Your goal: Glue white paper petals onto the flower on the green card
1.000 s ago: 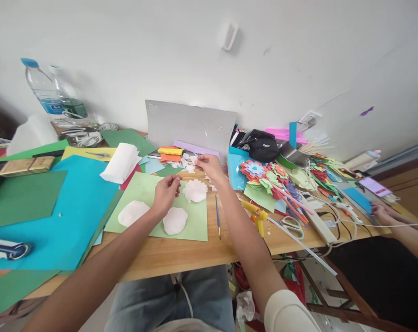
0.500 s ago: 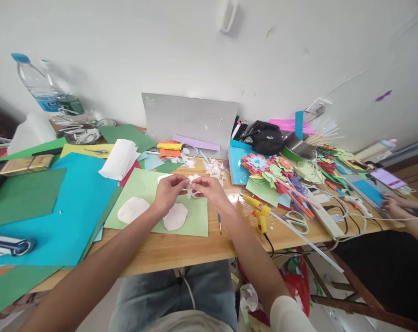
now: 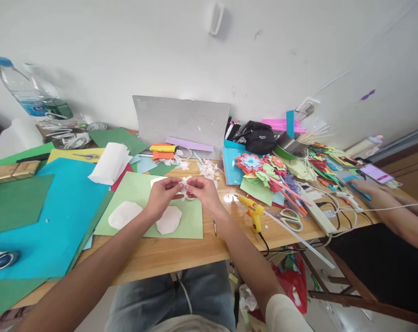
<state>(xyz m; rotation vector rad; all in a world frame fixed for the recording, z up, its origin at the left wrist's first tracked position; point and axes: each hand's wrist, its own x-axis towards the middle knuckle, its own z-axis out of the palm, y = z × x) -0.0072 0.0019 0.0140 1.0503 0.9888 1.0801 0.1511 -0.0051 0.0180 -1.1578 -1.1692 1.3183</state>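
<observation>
My left hand (image 3: 163,197) and my right hand (image 3: 202,194) meet above the back edge of a light green sheet (image 3: 191,226). Fingertips of both are closed on a small piece of white paper (image 3: 185,183), whose shape is largely covered by the fingers. Two rounded white paper cutouts lie on the sheet: one at the left (image 3: 125,215), the other nearer my left wrist (image 3: 169,220). Part of another white piece (image 3: 156,181) shows behind my left hand. White paper scraps (image 3: 209,169) are heaped just beyond my right hand.
A yellow glue gun (image 3: 252,212) with a long stick and scissors (image 3: 290,220) lie at right, near layered paper flowers (image 3: 250,162). Blue card (image 3: 67,207) covers the left side. A grey cutting mat (image 3: 183,122) leans on the wall. A co-worker's hands (image 3: 371,189) are far right.
The view has turned slightly right, so the table things sit further left. Both my hands still pinch the white paper. The co-worker's hand has reached further over the blue piece.
</observation>
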